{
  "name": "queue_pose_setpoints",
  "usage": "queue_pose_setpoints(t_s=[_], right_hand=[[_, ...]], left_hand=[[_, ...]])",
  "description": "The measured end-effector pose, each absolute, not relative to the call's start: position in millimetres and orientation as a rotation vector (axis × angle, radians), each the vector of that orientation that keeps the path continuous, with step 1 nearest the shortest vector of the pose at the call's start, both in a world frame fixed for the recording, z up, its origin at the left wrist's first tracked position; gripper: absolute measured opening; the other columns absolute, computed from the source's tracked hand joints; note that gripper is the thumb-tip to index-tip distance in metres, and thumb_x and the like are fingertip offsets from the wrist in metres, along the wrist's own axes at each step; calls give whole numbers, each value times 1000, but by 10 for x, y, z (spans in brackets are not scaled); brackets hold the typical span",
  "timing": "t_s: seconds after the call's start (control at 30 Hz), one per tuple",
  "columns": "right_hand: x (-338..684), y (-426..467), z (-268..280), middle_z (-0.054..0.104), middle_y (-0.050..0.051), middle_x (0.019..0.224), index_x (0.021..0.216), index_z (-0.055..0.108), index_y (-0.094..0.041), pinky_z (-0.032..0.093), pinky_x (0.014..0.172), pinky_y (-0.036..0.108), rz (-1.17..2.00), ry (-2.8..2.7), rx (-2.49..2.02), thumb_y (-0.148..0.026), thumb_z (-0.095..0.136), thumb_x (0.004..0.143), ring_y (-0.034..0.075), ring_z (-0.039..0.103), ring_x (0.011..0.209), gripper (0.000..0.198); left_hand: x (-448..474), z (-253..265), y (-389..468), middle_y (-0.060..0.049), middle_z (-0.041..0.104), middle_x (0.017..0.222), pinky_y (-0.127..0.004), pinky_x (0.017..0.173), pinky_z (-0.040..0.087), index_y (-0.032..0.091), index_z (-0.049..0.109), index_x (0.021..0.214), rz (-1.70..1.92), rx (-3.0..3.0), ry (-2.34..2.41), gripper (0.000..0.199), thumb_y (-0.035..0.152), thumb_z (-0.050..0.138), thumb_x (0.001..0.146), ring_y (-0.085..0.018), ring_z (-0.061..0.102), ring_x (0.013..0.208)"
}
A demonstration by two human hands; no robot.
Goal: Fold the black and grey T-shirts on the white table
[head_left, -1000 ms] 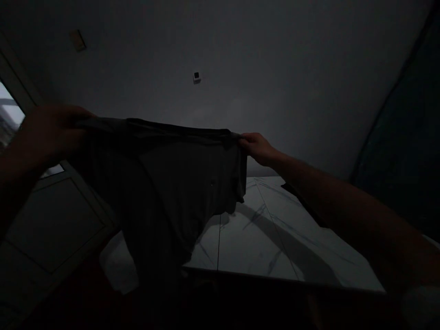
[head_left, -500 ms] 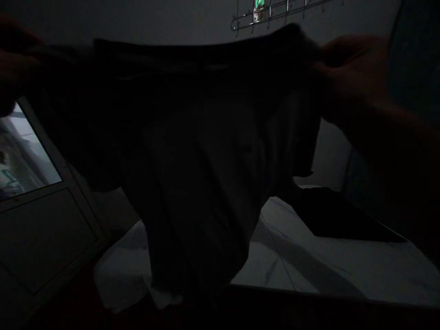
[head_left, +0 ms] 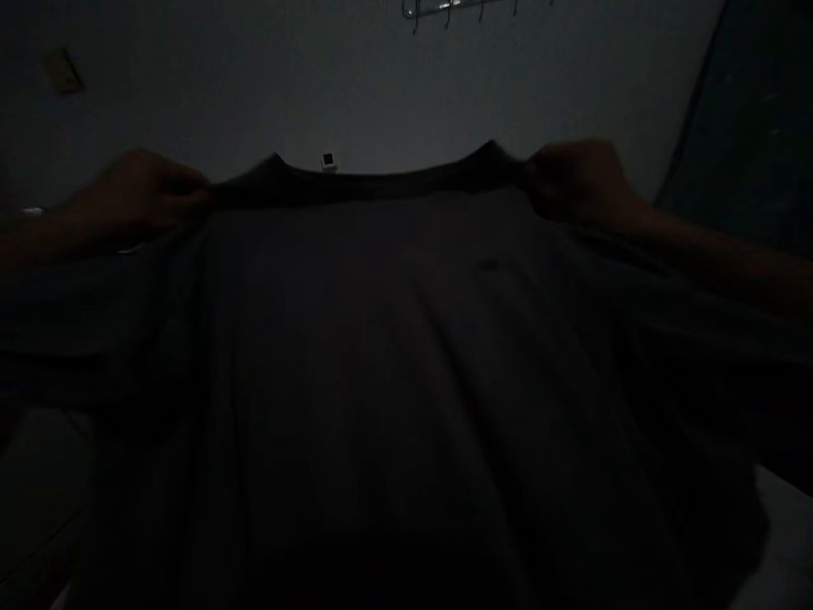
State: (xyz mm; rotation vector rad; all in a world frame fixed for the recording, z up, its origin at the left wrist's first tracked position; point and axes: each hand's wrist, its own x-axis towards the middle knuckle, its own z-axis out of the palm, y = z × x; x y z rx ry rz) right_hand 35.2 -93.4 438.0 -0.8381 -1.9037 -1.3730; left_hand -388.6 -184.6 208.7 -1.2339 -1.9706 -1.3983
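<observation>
A dark T-shirt (head_left: pixel 368 356) hangs spread out in front of me and fills most of the view. My left hand (head_left: pixel 149 191) is closed on its shoulder at the left of the neckline. On the other side, my right hand (head_left: pixel 581 182) pinches the opposite shoulder. Between them the neckline is stretched nearly straight. A small dark mark shows on the chest at the right. The sleeves droop below both forearms, and the lower hem runs out of sight in the dark.
Behind the shirt stands a grey wall (head_left: pixel 381 93) with a metal hook rack (head_left: pixel 448 8) at the top. A small white socket-like box (head_left: pixel 329 161) and a yellowish switch plate (head_left: pixel 62 71) are on the wall. A pale surface (head_left: pixel 784 534) shows at the lower right.
The shirt now hangs flatter and wider, covering more of the view. Both hands have come fully into view at its shoulders. The view has tilted upward, and the door window is out of sight.
</observation>
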Motion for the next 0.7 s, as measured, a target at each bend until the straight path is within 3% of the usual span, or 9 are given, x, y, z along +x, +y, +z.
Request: queue_pose_setpoints(t_s=[0.07,0.17,0.23,0.4,0.53,0.7], right_hand=[[920,-23,4428,68,14,105,112,69,-4,38,80,24,-1357,-2011,-962,-32,42,99,15,61,93,41],[1527,796,4059,69,10,106,113,69,-10,37,76,24,-1259,-2198,-1147,-33,45,98,16,61,93,36],[1557,1088,3782,69,9,109,114,70,-14,39,79,25,-1235,-2305,-1271,-34,46,98,19,62,98,36],[716,1732,3390,67,8,120,120,70,-17,42,92,28,-1046,-2319,-1571,-33,49,95,21,61,112,37],[293,2129,3124,66,9,120,122,70,-21,45,91,31,-879,-2129,-1665,-36,48,95,24,62,113,38],[213,2338,2913,66,15,117,119,70,-16,46,90,33,-830,-1971,-1638,-38,45,95,26,63,109,41]], left_hand=[[-3288,2199,-963,6,62,84,-43,104,50,7,59,125,-1469,-1446,-2097,51,39,39,91,8,48,77],[-2798,1897,45,2,69,102,-18,99,51,11,59,126,-1222,-1895,-2099,47,30,42,87,6,51,80],[-2818,1664,483,2,70,105,-10,93,48,17,66,118,-1112,-1981,-2100,42,30,48,82,1,56,85],[-3444,1473,1098,-3,69,113,-16,97,48,19,70,110,-1030,-1945,-2187,41,30,56,73,-8,61,99],[-3595,1340,1375,-11,63,125,-28,106,49,21,64,121,-1121,-1724,-2344,48,31,41,81,-14,61,112],[-3402,1192,1644,-16,59,126,-43,105,52,17,59,124,-1258,-1525,-2444,48,25,31,87,-18,60,119]])
